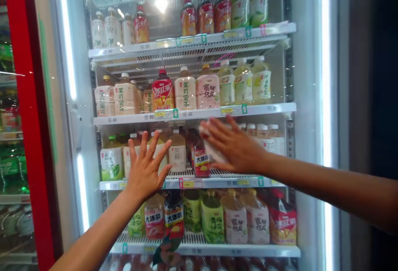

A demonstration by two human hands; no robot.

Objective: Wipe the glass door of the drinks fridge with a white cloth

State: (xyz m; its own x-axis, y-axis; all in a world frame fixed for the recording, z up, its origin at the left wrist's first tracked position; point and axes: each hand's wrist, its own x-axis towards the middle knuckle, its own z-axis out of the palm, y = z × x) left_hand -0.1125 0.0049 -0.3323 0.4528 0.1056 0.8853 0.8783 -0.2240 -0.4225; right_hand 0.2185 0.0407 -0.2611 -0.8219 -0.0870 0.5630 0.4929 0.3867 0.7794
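Note:
My left hand (145,166) lies against the glass door of a drinks cooler with its fingers spread, and nothing is in it. Further right, my right hand (238,148) is flat, slightly blurred, with a white cloth (214,150) under its palm and fingers against the glass. Whether the cloth is fabric or tissue I cannot tell. Behind the glass, between the two hands, stand a pale tea bottle (178,155) and a red-labelled iced tea bottle (202,163). The right forearm and hand hide part of the bottles on that shelf.
Bottles fill several white shelves (199,114) inside the cooler. Bright vertical light strips (326,76) run along both sides. A red frame (29,117) separates this cooler from another on the left. Near the bottom, a dark leaf-shaped sticker (168,248) shows on the glass.

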